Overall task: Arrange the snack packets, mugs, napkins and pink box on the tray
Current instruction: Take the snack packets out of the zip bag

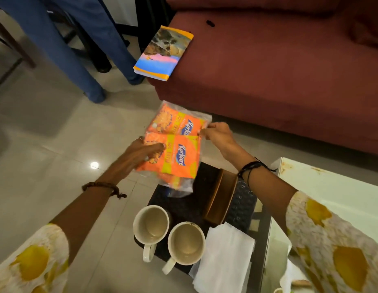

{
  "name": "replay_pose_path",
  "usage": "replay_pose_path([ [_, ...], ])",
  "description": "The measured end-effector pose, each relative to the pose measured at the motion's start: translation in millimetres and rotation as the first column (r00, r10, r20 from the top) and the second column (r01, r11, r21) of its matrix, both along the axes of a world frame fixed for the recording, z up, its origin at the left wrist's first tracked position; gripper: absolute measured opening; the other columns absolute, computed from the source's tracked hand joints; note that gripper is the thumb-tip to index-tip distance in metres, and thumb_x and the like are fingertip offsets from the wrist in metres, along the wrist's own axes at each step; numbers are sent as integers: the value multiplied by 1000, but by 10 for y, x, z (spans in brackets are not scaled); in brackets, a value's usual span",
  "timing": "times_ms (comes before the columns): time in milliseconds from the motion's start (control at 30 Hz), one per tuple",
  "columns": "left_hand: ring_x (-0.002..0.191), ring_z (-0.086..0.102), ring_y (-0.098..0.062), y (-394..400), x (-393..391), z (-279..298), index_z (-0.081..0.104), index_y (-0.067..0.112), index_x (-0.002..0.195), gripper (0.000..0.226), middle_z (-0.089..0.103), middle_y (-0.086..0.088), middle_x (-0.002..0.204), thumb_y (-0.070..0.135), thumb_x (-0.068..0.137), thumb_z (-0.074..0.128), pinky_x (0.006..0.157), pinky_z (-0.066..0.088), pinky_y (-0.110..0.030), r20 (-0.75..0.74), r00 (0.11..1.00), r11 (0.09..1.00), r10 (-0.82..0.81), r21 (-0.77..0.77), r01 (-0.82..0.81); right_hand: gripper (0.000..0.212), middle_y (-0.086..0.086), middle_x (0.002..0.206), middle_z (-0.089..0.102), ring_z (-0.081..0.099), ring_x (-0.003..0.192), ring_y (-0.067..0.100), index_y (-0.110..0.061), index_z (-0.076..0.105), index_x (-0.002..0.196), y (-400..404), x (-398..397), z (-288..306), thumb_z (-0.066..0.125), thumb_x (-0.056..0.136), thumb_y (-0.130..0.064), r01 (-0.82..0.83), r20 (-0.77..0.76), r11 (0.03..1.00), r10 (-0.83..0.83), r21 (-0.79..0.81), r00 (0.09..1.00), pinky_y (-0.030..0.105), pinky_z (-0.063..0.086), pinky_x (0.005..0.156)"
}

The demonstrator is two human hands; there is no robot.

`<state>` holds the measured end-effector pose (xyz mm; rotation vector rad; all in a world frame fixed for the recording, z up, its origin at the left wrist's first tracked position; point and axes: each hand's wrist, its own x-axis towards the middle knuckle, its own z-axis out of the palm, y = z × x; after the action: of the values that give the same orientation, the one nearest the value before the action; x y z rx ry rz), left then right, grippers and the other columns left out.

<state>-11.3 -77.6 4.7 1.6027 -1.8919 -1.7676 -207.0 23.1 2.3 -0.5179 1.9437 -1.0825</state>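
Orange Kurkure snack packets (179, 144) in a clear wrapper are held above the far end of a dark woven tray (241, 210). My left hand (139, 155) grips their left side, thumb across the front. My right hand (217, 134) pinches the wrapper's right edge. Two empty white mugs, the left mug (151, 225) and the right mug (186, 243), stand on the tray's near end, handles toward me. White napkins (224, 259) lie on the tray's near right. A brown wooden holder (221, 196) stands upright mid-tray. No pink box is visible.
A maroon sofa (279, 70) stands beyond the tray, with a colourful booklet (162, 53) on its left corner. A person in blue trousers (63, 45) stands at upper left. A pale glass-topped table (323, 204) is at right. Grey floor tiles lie at left.
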Motion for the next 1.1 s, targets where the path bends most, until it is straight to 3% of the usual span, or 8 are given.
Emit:
replay_pose_path([
  [67,61,67,-12,-46,-19,376,54,14,115,38,67,-6,95,22,81,66,49,55,-19,-64,997,999,39,24,-37,26,22,98,69,65,88,29,4,66,95,9,-6,286,65,79,-16,64,50,992,-59,-109,997,39,53,89],
  [167,54,69,-9,159,-125,928,54,16,111,52,74,2,76,27,65,75,46,55,-20,-178,984,996,26,88,-11,30,8,96,68,60,77,12,-8,63,105,290,-79,768,66,80,-23,176,202,943,-121,-283,972,11,51,62],
  [400,68,72,-17,1630,-848,1491,65,16,99,38,77,-4,84,30,64,67,55,57,-25,-461,887,935,15,321,151,47,10,112,62,61,103,24,-18,63,111,1934,-608,1445,50,83,-54,470,563,809,-218,-353,797,42,46,95],
  [567,69,73,-19,2830,-1189,1242,60,12,109,53,77,-4,80,23,60,76,55,58,-28,-462,882,837,95,516,181,44,12,122,62,58,112,28,-15,59,120,3337,-833,1263,52,85,-42,495,613,858,-319,-137,723,50,43,101],
  [733,77,73,-20,3627,-1298,750,57,17,112,84,77,-5,89,40,38,89,57,57,-28,-447,883,777,143,603,179,30,1,88,65,60,74,13,-10,66,107,4450,-993,1071,65,81,-25,639,243,767,-611,-55,754,18,54,60],
  [933,67,73,-16,4195,-1263,114,57,20,101,23,77,0,77,10,81,60,51,57,-27,-301,944,852,136,521,44,20,6,76,70,65,68,19,-13,70,98,5192,-1113,793,70,78,-18,610,-348,792,-563,30,749,24,51,79],
  [1000,66,72,-18,4313,-1259,-35,56,18,103,23,76,0,76,6,83,59,50,58,-30,-248,959,872,141,489,-2,20,-3,65,67,60,59,4,-18,66,95,5317,-1119,730,72,76,-17,611,-432,791,-540,35,723,2,40,63],
  [1100,83,70,-27,4399,-1224,-230,51,13,118,43,70,-13,103,12,78,67,64,59,-39,-175,980,901,97,433,-11,10,3,69,70,60,56,5,-15,63,84,5430,-1090,676,70,77,-15,610,-441,789,-523,74,729,13,42,54],
])
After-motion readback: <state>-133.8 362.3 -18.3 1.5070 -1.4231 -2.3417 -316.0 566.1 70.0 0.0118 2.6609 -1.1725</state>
